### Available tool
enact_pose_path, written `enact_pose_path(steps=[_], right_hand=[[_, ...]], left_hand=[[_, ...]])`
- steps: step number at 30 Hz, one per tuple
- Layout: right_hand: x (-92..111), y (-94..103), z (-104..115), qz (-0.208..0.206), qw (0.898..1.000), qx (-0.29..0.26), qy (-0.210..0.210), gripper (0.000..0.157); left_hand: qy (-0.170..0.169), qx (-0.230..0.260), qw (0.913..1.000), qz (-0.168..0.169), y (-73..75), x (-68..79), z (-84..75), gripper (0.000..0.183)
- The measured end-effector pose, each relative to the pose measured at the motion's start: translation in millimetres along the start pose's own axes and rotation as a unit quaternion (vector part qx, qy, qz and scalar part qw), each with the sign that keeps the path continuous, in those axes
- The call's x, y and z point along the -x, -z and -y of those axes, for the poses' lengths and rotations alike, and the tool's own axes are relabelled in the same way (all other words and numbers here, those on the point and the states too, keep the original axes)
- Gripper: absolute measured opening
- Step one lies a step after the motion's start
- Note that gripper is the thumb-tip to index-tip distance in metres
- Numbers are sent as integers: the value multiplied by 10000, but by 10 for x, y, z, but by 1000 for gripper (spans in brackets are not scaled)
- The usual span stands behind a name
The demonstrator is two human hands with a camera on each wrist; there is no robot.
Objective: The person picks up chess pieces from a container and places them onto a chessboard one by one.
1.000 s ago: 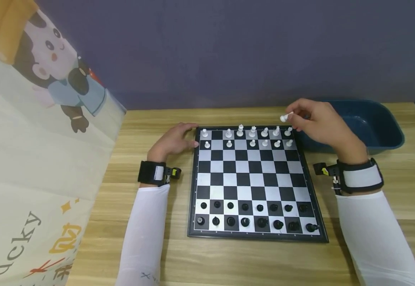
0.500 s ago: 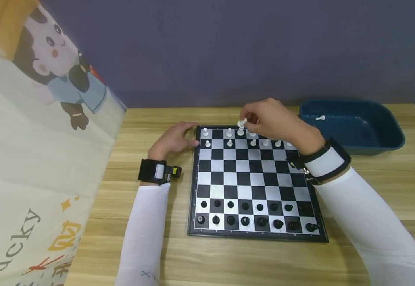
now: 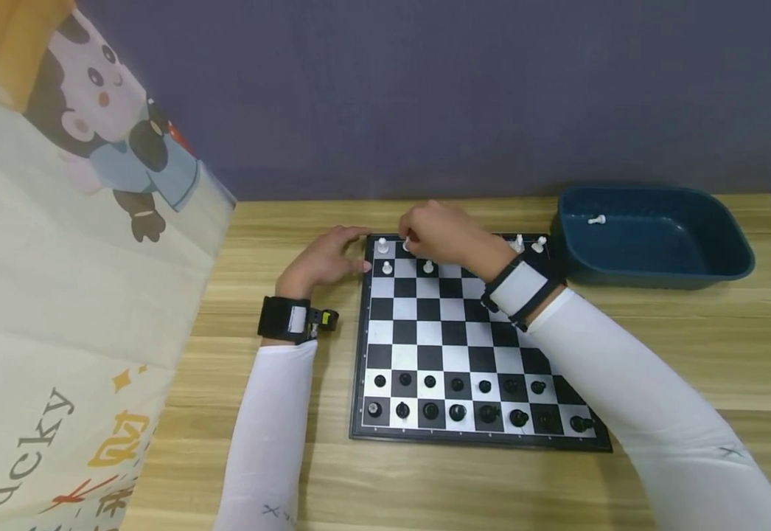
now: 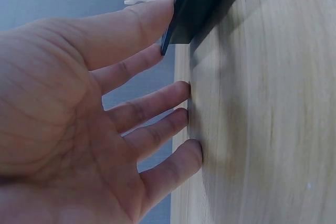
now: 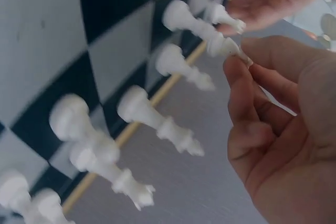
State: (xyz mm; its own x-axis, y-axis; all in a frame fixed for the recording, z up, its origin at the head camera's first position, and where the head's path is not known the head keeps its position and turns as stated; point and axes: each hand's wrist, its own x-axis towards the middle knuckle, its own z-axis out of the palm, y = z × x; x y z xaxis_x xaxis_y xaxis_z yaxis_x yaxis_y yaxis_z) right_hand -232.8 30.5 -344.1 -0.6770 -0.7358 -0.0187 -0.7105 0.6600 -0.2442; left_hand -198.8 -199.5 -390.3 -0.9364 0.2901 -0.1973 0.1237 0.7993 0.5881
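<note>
My right hand [image 3: 441, 234] is over the far-left part of the chessboard [image 3: 425, 310]. Its thumb and index finger pinch a white chess piece [image 3: 407, 244] on or just above a dark back-row square; the right wrist view shows the piece's upper end [image 5: 231, 50] between the fingertips, its kind unclear. My left hand [image 3: 322, 258] steadies the board's far-left corner, thumb on the rim and index finger at the corner, other fingers spread against the table in the left wrist view. A white rook [image 3: 382, 245] and white pawns [image 3: 387, 268] stand nearby. My right hand and wrist hide other white pieces.
A dark blue plastic bin [image 3: 657, 276] stands right of the board, with one white chess piece [image 3: 596, 220] lying inside. Black pieces [image 3: 457, 411] fill two rows on the near side. Behind the wooden table [image 3: 279, 457] rises a dark wall; a printed cloth [image 3: 93, 295] hangs left.
My right hand has moved left from beside the bin, across the white back row, carrying the white piece down to the board's far-left squares. My left hand has stayed put.
</note>
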Motion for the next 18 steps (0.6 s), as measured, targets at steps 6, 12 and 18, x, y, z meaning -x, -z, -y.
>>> enact_pose_path(steps=[6, 12, 18], right_hand=[[-81, -123, -5, -5, 9997, 233, -119, 11], [-20, -30, -7, -135, 9998, 17, -132, 17], [245, 252, -160, -770, 9949, -452, -470, 29]], left_hand=[[-39, -45, 10000, -10, 6, 6, 2, 66], [-37, -47, 10000, 8, 1, 6, 20, 66], [15, -80, 10000, 12, 1, 22, 27, 67]])
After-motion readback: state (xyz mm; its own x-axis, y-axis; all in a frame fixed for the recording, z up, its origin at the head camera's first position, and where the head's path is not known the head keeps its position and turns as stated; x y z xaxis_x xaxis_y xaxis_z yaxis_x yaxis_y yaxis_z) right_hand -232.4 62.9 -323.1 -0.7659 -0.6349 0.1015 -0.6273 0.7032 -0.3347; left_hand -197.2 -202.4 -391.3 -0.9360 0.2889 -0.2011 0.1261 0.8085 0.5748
